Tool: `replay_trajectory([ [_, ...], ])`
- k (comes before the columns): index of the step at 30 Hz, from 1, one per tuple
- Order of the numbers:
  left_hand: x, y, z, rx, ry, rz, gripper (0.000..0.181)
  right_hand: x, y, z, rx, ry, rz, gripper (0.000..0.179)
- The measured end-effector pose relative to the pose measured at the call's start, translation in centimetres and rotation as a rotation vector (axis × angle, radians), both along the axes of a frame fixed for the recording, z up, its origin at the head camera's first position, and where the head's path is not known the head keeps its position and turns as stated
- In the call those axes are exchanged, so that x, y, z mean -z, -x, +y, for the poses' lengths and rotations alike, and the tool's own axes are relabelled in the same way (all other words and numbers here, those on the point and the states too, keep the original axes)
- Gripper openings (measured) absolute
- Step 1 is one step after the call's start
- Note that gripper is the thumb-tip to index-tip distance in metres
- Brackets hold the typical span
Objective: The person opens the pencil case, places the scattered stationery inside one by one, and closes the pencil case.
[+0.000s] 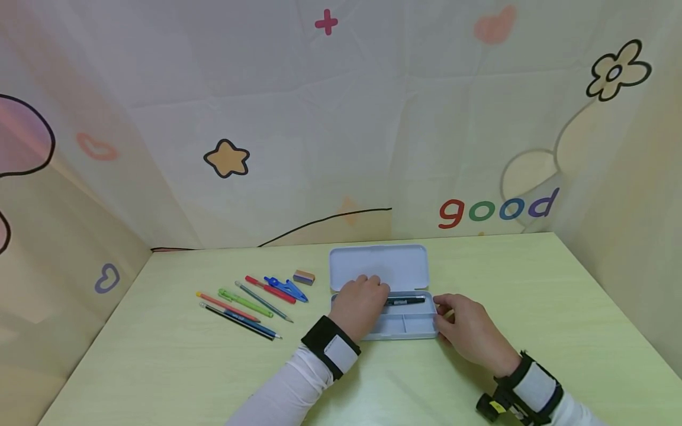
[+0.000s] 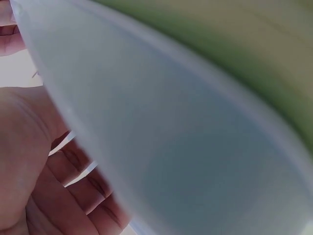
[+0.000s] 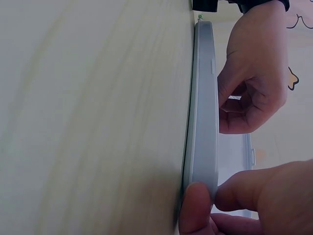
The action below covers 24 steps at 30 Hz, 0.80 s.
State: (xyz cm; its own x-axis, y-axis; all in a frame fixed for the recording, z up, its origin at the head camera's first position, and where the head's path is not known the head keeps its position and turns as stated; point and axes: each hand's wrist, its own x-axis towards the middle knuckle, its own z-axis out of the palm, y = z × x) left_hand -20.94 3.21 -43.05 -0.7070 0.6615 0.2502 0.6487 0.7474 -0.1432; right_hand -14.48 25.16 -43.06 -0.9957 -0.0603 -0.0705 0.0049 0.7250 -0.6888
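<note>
A pale blue pencil case (image 1: 383,338) lies open on the table with its lid (image 1: 379,266) tipped back. My left hand (image 1: 360,307) reaches over its left half, fingers curled down into the long rear compartment. There it grips a black pen (image 1: 406,300), whose left end the hand hides. At the right end my right hand (image 1: 469,328) pinches the case's edge. In the right wrist view, the right thumb and fingers (image 3: 239,193) hold the near corner, while the left hand (image 3: 254,73) is bent over the rim. The case wall fills much of the left wrist view.
Left of the case lie a red pen (image 1: 270,289), a blue compass-like tool (image 1: 286,287), an eraser (image 1: 304,277), a grey-green pencil (image 1: 263,301), a light green pen (image 1: 245,302), an orange-red pencil (image 1: 226,306) and dark and blue pens (image 1: 240,321). A printed curtain (image 1: 319,118) hangs behind the table.
</note>
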Motion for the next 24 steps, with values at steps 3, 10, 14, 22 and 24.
replay_trajectory([
  [3, -0.1, -0.1, -0.1, -0.001, -0.001, -0.004, 0.009, 0.0, 0.0, 0.0, -0.001, -0.001, 0.002, 0.041],
  [10, -0.5, -0.2, -0.3, -0.008, -0.008, -0.028, 0.008, -0.1, 0.0, -0.1, 0.001, 0.004, 0.003, 0.041],
  [14, -0.9, -0.2, -0.5, -0.008, -0.015, -0.048, 0.008, -0.1, 0.0, -0.1, 0.003, 0.006, -0.003, 0.042],
  [22, -1.8, -0.7, -1.1, 0.007, -0.018, -0.045, 0.009, -0.1, -0.1, -0.1, 0.009, 0.003, -0.011, 0.042],
  [24, -2.0, -0.8, -1.2, 0.010, -0.021, -0.049, 0.010, -0.1, -0.1, -0.1, 0.010, 0.003, -0.010, 0.042],
])
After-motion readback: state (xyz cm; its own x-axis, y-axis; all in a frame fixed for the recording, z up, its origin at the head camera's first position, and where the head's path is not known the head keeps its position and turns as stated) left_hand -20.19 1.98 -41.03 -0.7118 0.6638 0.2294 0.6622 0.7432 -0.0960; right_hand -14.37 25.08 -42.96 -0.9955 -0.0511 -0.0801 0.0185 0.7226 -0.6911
